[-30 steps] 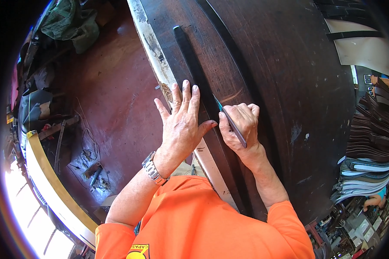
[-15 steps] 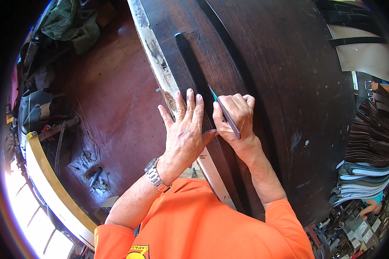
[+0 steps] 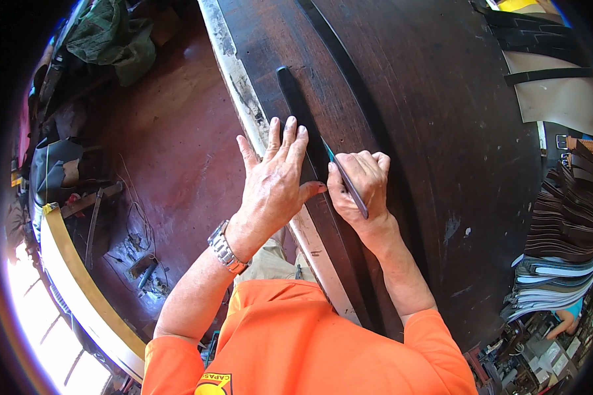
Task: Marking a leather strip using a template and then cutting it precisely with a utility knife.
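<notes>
A long black leather strap (image 3: pixel 298 108) lies along the near-left edge of a dark wooden table (image 3: pixel 441 131), its rounded end pointing away from me. My left hand (image 3: pixel 273 181) rests on the strap and the table's edge, palm down, fingers spread and thumb stretched toward my right hand. My right hand (image 3: pixel 362 187) is closed around a slim pen-like tool (image 3: pixel 353 186) with a dark handle and a teal section near its pointed tip. That tip is at the strap's right edge; whether it touches I cannot tell. Just right of my right hand runs a second black strap (image 3: pixel 342 62).
The table's pale, worn edge (image 3: pixel 244 85) borders a reddish floor (image 3: pixel 178 131). Stacked brown and white strips (image 3: pixel 566 224) hang at the right, below a beige sheet (image 3: pixel 547 99). Another person's arm (image 3: pixel 563 322) shows at the lower right. A green cloth (image 3: pixel 112 43) lies far left.
My left hand has shifted farther up the strap toward its rounded end. My right hand stays at the strap's right edge with the tool. The view has tilted slightly.
</notes>
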